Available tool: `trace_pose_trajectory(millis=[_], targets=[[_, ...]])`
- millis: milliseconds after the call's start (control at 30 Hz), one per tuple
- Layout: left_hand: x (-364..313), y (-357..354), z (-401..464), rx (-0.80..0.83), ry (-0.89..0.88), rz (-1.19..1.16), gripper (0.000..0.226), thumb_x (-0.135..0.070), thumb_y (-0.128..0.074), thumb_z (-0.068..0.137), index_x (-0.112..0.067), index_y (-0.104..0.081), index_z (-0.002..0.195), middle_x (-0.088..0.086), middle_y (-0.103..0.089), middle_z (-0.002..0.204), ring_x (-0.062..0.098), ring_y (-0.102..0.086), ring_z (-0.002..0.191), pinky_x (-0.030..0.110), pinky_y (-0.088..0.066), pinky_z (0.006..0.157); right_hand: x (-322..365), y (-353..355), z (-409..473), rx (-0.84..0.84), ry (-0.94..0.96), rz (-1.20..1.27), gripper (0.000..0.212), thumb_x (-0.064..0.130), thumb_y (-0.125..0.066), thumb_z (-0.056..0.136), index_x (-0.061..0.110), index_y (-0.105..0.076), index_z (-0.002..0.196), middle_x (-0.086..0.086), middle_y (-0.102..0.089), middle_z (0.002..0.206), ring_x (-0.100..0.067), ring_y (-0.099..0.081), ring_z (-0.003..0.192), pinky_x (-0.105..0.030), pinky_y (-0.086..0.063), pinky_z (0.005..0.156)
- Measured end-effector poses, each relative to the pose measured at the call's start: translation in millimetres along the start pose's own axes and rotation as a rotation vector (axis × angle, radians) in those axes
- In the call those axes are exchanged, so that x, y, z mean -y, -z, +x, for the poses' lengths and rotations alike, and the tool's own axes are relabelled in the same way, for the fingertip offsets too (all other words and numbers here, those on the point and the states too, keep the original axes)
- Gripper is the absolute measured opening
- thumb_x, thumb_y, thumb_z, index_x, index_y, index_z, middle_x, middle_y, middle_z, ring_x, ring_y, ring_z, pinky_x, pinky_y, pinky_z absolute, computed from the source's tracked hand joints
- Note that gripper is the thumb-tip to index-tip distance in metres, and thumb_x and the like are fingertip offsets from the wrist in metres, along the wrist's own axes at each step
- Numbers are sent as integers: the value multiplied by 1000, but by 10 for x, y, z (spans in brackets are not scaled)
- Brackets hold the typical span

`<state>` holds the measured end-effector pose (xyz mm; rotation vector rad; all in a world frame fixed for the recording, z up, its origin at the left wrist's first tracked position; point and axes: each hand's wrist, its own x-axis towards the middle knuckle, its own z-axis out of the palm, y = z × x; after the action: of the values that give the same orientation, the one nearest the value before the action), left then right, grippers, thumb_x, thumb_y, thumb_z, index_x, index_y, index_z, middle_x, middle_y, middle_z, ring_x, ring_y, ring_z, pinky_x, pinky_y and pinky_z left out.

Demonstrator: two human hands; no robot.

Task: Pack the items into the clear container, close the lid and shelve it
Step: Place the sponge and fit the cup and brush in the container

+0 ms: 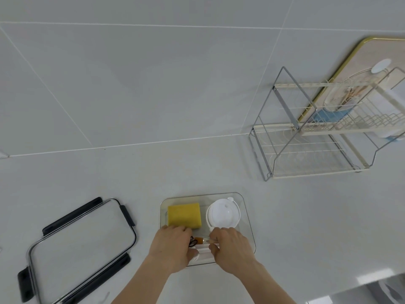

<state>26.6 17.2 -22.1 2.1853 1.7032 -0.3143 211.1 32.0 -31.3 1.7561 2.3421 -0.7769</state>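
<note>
Both my hands, left hand [173, 244] and right hand [230, 246], pinch probably a brush [202, 239], tucking it into the clear container [245, 207] at lower centre; lid [81, 249] waits lower left.

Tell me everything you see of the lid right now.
The lid lies flat on the white counter, left of the clear container and apart from it. It is a rounded rectangle with a see-through panel that looks like glass or plastic, a thin dark rim, and four black latch flaps, one on each side, all folded outward. It sits at an angle to the container. Neither hand touches it.
</note>
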Motion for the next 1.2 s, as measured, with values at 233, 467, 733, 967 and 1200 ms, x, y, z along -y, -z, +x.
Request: trace_pose_trajectory(millis=[233, 467, 733, 967, 1200], targets=[[-1, 3, 24, -79, -63, -132, 38, -48, -50, 89, -25, -49, 119, -4, -59, 111, 21, -54, 103, 34, -44, 82, 7, 41, 26, -13, -5, 0, 26, 35, -52, 96, 22, -62, 117, 1, -64, 113, -25, -61, 104, -35, -48, 80], [-15, -54, 57, -35, -102, -211, 27, -39, -46, 95, -25, -53, 117, -4, -59, 114, 19, -51, 110, 32, -42, 89, 9, 43, 40, -25, 10, 12, 27, 38, -51, 96, 23, -61, 116, 2, -66, 112, -24, -61, 105, -35, -47, 80], [26, -104, 80, -9, -103, -289, 26, -38, -46, 95, -30, -54, 118, -9, -57, 114, 15, -48, 109, 28, -39, 92, 8, 48, 31, -28, 21, 0, 28, 37, -51, 97, 19, -66, 112, -2, -66, 110, -25, -61, 104, -34, -46, 79], [-17, -108, 132, -26, -95, -251, 24, -43, -44, 95, -28, -53, 111, -9, -61, 108, 18, -49, 104, 31, -37, 92, -19, 59, 46, 4, 10, 40, 22, 29, -53, 93, 23, -68, 109, 1, -67, 110, -22, -62, 105, -34, -50, 81], [-270, -11, 252, -4, -34, 28, 16, -22, -55, 89, -26, -66, 100, 0, -67, 103, 25, -54, 105, 36, -37, 94, 3, 43, 71, 11, 5, 65, 23, 20, -53, 89, 25, -66, 108, 2, -68, 106, -24, -61, 102, -30, -40, 68]])
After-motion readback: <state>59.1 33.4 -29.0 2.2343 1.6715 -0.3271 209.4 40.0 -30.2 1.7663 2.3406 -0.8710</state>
